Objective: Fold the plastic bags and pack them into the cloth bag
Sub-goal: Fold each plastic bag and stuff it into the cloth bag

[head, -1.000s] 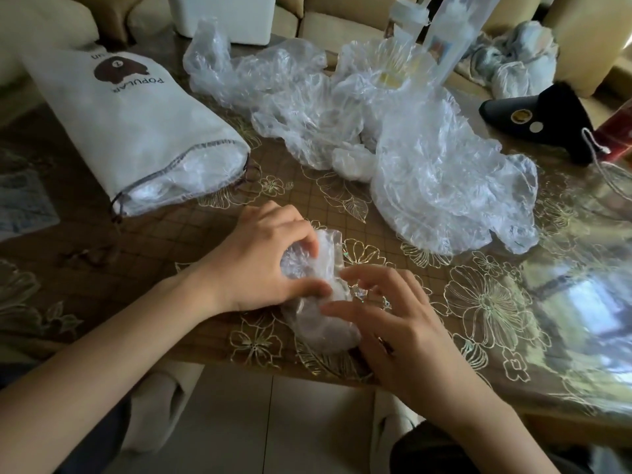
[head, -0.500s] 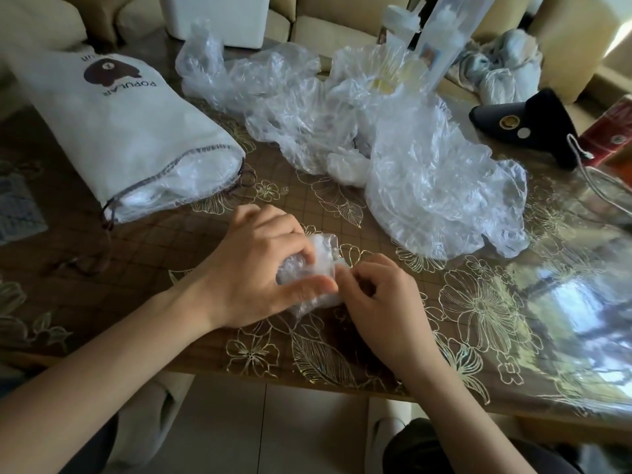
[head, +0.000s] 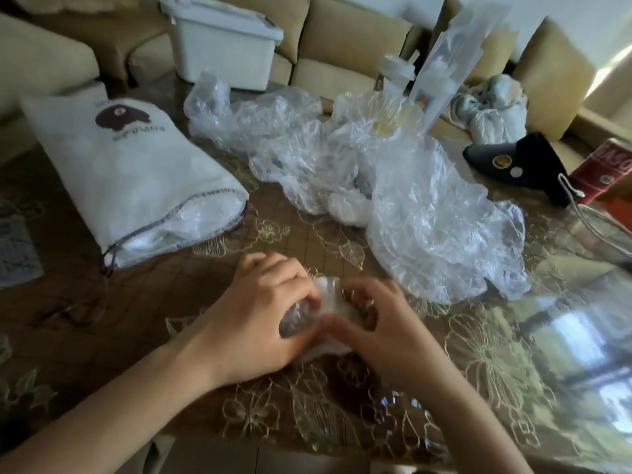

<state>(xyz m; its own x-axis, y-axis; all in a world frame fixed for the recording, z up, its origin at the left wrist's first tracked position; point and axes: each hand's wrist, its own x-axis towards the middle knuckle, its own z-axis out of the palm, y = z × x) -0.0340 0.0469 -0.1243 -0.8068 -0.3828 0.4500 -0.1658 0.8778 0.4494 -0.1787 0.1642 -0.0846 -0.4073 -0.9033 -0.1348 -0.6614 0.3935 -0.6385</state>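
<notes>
Near the front edge of a table covered in flower-patterned cloth, two hands meet over a small folded plastic bag. The left hand curls round its left side; the right hand pinches its right side, though motion blur hides the exact fingertip contact. A white cloth bag lies toward the left edge, its open mouth showing plastic inside. A heap of crumpled clear plastic bags fills the table's middle.
</notes>
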